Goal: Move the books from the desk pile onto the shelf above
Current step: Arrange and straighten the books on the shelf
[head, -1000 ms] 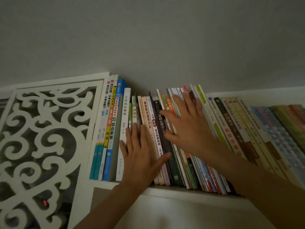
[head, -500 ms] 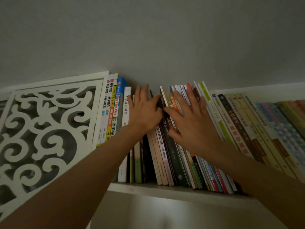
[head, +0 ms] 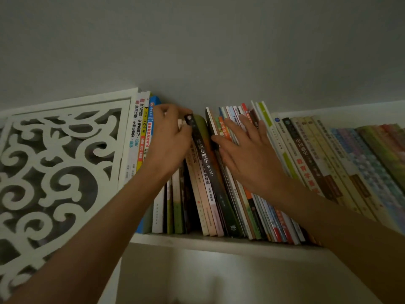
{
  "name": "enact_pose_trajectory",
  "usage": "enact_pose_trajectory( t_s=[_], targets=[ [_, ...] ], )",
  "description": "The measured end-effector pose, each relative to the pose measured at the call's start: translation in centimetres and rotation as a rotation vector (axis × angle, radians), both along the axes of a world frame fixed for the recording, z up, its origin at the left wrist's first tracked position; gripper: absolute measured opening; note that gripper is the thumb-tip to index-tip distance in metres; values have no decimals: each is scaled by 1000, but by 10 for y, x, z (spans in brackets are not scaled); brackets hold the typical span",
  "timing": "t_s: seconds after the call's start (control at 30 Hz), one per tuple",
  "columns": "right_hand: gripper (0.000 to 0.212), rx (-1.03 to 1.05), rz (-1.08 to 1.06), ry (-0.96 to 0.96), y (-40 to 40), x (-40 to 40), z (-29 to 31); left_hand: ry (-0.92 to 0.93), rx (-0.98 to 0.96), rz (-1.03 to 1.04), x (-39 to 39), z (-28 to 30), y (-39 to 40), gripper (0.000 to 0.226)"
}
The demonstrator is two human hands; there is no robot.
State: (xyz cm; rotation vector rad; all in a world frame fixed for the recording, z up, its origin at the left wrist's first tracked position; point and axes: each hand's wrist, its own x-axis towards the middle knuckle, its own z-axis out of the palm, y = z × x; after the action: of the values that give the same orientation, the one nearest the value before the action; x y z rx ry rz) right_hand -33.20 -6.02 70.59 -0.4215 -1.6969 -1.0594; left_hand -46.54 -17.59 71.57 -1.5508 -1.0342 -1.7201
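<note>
A long row of upright books fills the white shelf (head: pixel 219 243). My left hand (head: pixel 168 139) curls over the top edges of several thin books near the left of the row, fingertips pinching beside the top of a dark book with white characters on its spine (head: pixel 205 163). My right hand (head: pixel 247 154) lies flat, fingers spread, against the spines of colourful thin books (head: pixel 269 218) that lean to the right. A narrow gap shows between the dark book and the books under my right hand. The desk pile is out of view.
A white carved fretwork panel (head: pixel 54 167) stands at the shelf's left end. Tall study guides (head: pixel 141 128) lean against it. Thicker beige and pastel books (head: pixel 350 163) fill the right part of the shelf. A grey wall rises behind.
My left hand climbed from the lower spines to the tops of the books and closed over them. The dark book tilted left, opening a gap. My right hand stayed pressed on the leaning books.
</note>
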Motion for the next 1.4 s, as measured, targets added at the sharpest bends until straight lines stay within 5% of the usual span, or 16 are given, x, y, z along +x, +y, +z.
enact_pose_trajectory(
  t_s=[0.07, 0.2, 0.37, 0.57, 0.73, 0.9, 1.03, 1.4],
  targets=[
    [52, -35, 15, -44, -1, 4, 1, -61, -13, -88, 13, -9, 4, 27],
    [53, -180, 211, -134, -4, 13, 2, -134, -44, -98, 31, -35, 36, 83],
    [50, -348, 535, 15, -17, 36, -14, -221, -224, 139, 29, -46, 46, 28],
    [51, -285, 283, -84, 7, 92, -58, -139, -337, 15, 35, -41, 12, 19],
    [51, -304, 296, -155, 18, 107, -62, -176, -307, -7, 45, -45, -15, 19],
    [51, -351, 281, -108, 16, 101, -67, -362, -176, 5, 64, -65, -13, 7],
    [51, -318, 293, 0, 9, 101, -78, -489, -198, -115, 83, -89, 14, 67],
    [43, -347, 251, 424, 17, 136, -90, -366, -63, 75, 100, -99, -34, 49]
  ],
)
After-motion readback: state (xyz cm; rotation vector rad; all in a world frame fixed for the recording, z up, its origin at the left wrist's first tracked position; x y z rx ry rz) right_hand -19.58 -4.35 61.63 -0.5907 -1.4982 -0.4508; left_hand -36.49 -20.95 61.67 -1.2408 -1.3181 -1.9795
